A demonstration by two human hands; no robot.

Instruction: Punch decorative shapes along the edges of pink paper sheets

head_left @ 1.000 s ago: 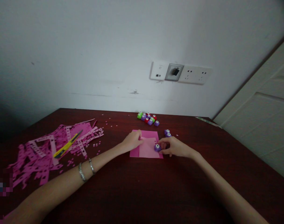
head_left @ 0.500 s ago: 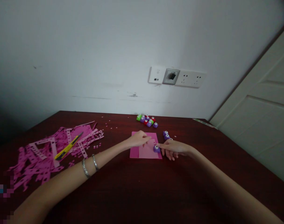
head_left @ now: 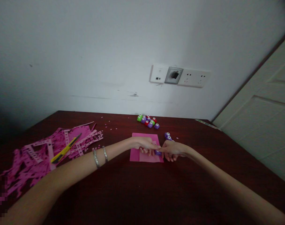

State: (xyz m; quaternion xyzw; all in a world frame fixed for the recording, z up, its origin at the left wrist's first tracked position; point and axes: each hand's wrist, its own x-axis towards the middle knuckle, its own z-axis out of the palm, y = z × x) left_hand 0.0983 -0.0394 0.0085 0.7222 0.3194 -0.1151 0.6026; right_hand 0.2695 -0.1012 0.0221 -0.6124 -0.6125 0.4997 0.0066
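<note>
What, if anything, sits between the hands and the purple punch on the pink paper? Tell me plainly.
Nothing visible does. Both the left hand and the right hand meet at the purple punch, which sits at the right edge of the pink paper. The fingers hide most of the punch, so the exact grip is unclear.

White wall [head_left: 86, 56], wall sockets [head_left: 180, 75], dark wooden table [head_left: 142, 193], pale door [head_left: 262, 125]

Dim, soft, dark vignetted corners
</note>
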